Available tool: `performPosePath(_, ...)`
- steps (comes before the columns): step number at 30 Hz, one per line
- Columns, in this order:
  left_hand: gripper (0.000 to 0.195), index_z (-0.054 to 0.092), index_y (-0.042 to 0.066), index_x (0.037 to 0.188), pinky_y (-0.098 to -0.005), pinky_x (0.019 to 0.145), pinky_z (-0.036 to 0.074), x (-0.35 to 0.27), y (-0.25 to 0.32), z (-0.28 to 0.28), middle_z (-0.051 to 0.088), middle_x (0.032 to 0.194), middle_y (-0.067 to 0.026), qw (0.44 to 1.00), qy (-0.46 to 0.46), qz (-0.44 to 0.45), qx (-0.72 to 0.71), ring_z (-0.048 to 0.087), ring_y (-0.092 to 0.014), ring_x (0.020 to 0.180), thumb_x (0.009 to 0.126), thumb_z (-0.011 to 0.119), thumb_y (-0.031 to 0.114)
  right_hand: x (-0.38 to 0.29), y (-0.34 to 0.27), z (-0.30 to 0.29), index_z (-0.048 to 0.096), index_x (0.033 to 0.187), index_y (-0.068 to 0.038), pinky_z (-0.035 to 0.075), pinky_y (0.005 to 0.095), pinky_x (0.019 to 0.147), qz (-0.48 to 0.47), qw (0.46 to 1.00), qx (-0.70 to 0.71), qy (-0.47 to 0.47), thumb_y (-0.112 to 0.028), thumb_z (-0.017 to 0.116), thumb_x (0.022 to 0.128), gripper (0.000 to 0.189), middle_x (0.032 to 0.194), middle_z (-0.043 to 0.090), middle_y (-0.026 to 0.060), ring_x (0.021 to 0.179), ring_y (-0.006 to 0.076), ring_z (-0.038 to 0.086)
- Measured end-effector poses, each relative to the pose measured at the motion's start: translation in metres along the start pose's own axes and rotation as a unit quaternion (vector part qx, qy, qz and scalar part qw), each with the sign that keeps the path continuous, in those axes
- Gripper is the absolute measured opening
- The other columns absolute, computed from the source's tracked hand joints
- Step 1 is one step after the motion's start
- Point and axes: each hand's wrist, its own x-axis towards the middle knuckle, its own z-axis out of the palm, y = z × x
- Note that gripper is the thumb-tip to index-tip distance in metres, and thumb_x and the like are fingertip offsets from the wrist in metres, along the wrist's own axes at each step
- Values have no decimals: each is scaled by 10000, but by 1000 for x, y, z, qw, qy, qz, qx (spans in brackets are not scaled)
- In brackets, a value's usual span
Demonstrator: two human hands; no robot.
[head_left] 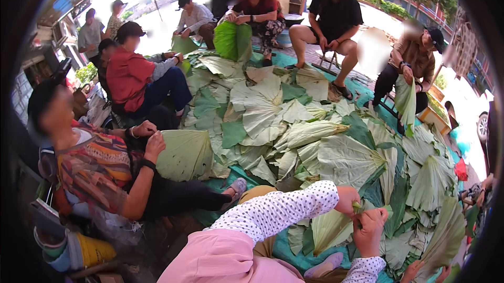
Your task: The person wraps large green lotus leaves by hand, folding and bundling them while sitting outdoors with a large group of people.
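Both of my hands are close together over my lap, gripping the gathered edge of a folded green lotus leaf [332, 231]. My left hand [347, 200] pinches a bit of the leaf between thumb and fingers. Just below and to the right, my right hand [369, 228] is closed on the same edge, and a green scrap shows past its fingers. The leaf's pale, veined underside hangs down toward my shoe [325, 264]. Behind my hands spreads a wide heap of lotus leaves [260, 105], some flat and some folded.
A teal ground sheet [281, 239] lies beneath the heap. Several people sit around it; one at left holds a leaf [185, 153], and another at the back holds a bright leaf [233, 41]. Hands at lower right hold a large leaf [443, 235]. A yellow bucket [94, 248] stands lower left.
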Motion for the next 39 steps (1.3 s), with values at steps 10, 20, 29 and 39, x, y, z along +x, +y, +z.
performPosePath(10,336,726,86,871,-419,692,522,-15,4,8,705,786,-119,999,-6,-18,29,683,-311,774,716,815,370,-1,-27,0,614,779,-52,365,403,832,21,999,26,-36,-10,724,704,139,787,542,68,810,286,524)
performPosePath(20,314,730,112,908,-452,734,542,-19,24,5,711,853,-126,976,-15,-30,215,686,-358,857,727,765,366,-13,5,15,589,785,-48,370,402,803,26,994,24,-102,-21,728,741,148,799,543,71,804,293,523)
performPosePath(29,320,708,94,970,-453,791,538,-28,19,1,692,986,-146,988,33,-28,150,666,-364,949,746,755,317,5,-28,7,579,746,-43,359,379,782,19,999,38,-5,27,704,739,144,776,532,70,799,279,498)
performPosePath(39,310,693,63,1014,-426,791,513,-11,15,-1,688,962,-162,997,21,25,63,653,-363,926,785,757,263,14,-15,-5,637,759,-70,346,385,792,16,999,29,9,-15,741,708,128,740,559,40,755,249,541)
